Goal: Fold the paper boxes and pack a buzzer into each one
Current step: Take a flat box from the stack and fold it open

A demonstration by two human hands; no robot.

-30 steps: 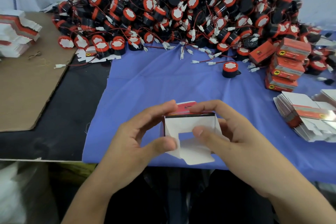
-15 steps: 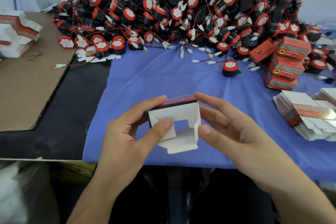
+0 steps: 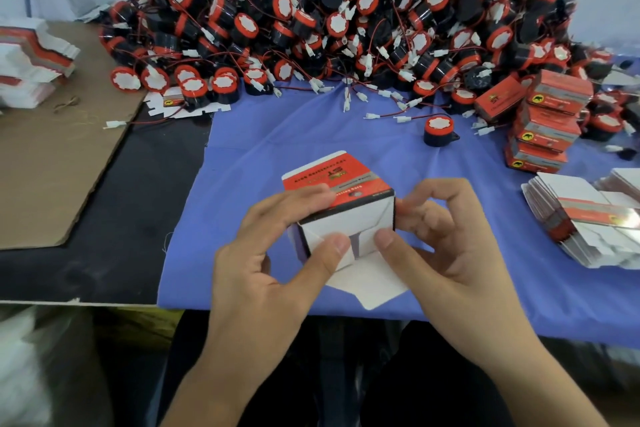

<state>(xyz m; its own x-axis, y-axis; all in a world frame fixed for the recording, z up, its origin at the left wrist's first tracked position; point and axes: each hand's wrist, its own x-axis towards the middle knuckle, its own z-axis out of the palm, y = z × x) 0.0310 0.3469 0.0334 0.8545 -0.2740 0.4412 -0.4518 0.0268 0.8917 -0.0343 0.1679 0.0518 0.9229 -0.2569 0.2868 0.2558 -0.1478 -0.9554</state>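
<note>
Left hand (image 3: 273,253) grips the box (image 3: 346,184) from its left side: fingers lie over the red top face, and the thumb presses a white flap on the near open end. Right hand (image 3: 446,253) holds the same box from the right, its thumb on the near flaps beside the left thumb and its fingers curled against the box's right wall. The box sits between the two hands, above the near edge of the blue cloth (image 3: 277,135), with one long white flap (image 3: 372,288) hanging loose below the thumbs.

Beyond the box, a lone buzzer (image 3: 438,130) stands on the cloth, well apart from both hands. Behind it rises a big pile of buzzers (image 3: 346,10) with red wires. To the right are closed boxes (image 3: 547,121) in a stack and, nearer, flat boxes (image 3: 571,218) fanned out. At far left, more flat boxes (image 3: 31,59) rest on cardboard (image 3: 52,166) on the dark counter (image 3: 121,236).
</note>
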